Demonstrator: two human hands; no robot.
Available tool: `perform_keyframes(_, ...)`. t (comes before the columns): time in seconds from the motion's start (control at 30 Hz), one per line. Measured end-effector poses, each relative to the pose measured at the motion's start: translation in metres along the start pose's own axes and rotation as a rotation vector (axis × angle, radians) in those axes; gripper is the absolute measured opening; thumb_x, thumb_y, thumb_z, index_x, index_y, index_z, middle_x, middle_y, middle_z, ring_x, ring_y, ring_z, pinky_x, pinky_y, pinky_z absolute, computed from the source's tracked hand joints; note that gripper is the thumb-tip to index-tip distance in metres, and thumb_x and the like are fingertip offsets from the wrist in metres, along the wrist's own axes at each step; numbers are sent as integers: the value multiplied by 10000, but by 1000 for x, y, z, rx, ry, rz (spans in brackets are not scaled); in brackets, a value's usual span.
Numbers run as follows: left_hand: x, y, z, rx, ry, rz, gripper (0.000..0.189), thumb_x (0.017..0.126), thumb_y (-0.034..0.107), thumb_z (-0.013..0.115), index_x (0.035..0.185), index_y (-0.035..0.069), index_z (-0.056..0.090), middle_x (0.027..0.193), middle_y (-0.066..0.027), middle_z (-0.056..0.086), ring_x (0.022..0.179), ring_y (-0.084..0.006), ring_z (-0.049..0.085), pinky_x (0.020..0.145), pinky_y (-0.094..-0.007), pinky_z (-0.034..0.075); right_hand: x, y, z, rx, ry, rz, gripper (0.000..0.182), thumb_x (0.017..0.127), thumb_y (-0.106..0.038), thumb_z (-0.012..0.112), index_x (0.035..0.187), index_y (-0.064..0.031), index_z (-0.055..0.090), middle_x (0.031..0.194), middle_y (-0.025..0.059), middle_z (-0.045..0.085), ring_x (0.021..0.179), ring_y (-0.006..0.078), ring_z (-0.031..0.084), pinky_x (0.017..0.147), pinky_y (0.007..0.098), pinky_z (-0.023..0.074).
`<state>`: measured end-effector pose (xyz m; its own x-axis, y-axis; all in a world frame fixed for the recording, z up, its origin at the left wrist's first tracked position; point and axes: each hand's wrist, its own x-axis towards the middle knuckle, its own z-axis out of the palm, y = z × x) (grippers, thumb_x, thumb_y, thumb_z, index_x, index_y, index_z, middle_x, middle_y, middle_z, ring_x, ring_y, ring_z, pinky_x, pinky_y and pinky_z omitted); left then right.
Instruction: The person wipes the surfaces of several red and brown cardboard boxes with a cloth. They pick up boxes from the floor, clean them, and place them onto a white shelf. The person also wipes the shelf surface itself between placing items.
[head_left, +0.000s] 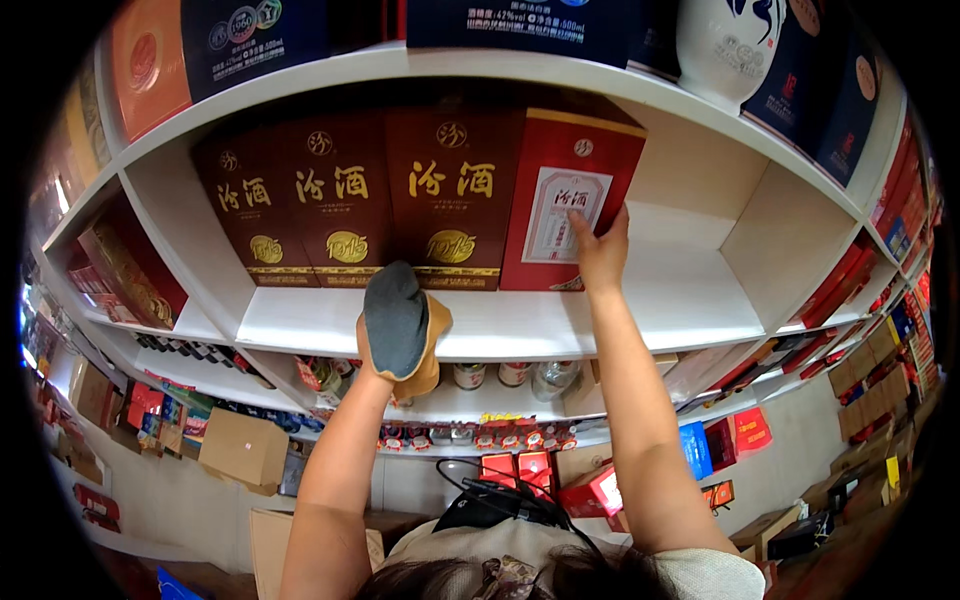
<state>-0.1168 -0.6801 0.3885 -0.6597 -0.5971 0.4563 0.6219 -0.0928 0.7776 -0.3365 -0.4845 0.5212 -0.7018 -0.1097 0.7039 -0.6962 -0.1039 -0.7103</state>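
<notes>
On the white shelf (525, 322), three dark brown liquor boxes (454, 214) with gold lettering stand upright side by side. A red liquor box (551, 277) with a pale front panel adjoins them on the right. My right hand (606, 251) grips its right edge, thumb on the front and fingers around the side. In my left hand (364, 349) is a grey and tan cloth (394, 322), at the shelf's front edge below the brown boxes. The cloth hides most of that hand's fingers.
Above, dark blue boxes (517, 30) and a white ceramic bottle (724, 52) stand on the upper shelf. Glass bottles (555, 379) fill part of the lower shelf. A cardboard carton (244, 450) and red gift boxes (592, 491) sit lower down, near my body.
</notes>
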Motion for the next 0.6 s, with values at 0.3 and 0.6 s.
perform_keyframes(0.3,8,-2,-4,-427,-71,-77,344,924,136,331,1215,-9,443,1187,-167,509,1073,-277,515,943,-388,432,3,11,-15,-19,-186,57,718,761,-224,686,1292,63,297,1199,233,500,1096,316,511,922,340,400)
perform_keyframes(0.6,19,25,-6,1398,-107,524,467,785,272,618,1170,41,488,1112,-109,548,1019,-254,528,930,-345,396,-70,-12,-80,-117,-227,93,770,820,-243,614,1359,86,172,1355,274,328,1281,332,326,1034,364,278)
